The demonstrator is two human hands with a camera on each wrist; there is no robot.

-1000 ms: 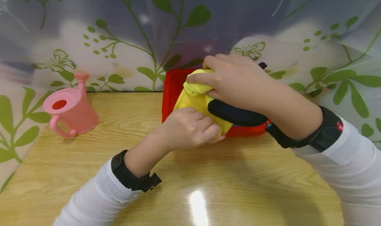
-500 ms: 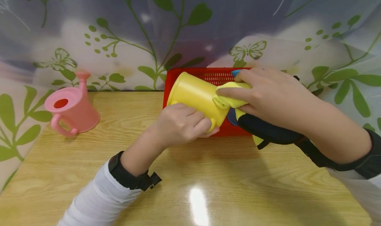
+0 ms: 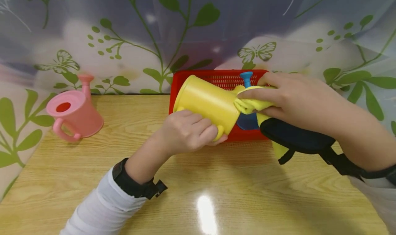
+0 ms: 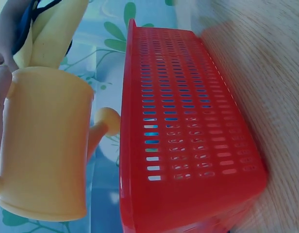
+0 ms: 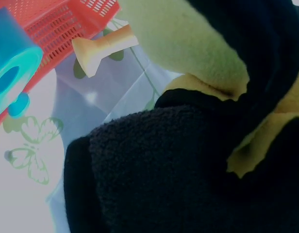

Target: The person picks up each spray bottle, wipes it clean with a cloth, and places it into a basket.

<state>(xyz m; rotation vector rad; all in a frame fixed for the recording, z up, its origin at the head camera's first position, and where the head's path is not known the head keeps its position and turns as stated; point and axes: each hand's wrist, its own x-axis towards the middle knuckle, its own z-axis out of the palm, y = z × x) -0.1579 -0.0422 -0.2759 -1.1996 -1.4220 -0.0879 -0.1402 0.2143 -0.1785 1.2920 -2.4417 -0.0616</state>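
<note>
My left hand (image 3: 193, 130) grips the handle of a yellow watering can (image 3: 208, 101), which lies tilted on its side over the red basket. One end of the can points left; the other meets a bunched yellow-and-black cloth (image 3: 253, 99). My right hand (image 3: 290, 94) holds this cloth bundled in its fingers, right at the can's right end. Dark parts of the cloth hang below the hand. In the left wrist view the can's spout (image 4: 103, 126) sticks out toward the basket. The cloth's dark fuzzy side (image 5: 149, 165) fills much of the right wrist view.
The red slotted basket (image 3: 177, 82) stands against the patterned backdrop, with a blue watering can (image 3: 247, 121) inside. A pink watering can (image 3: 78, 116) stands at the left of the wooden table (image 3: 173, 197).
My right hand has moved right with the cloth, from over the yellow can's body to its right end. The can's body and the blue can now show. My left hand keeps its grip.
</note>
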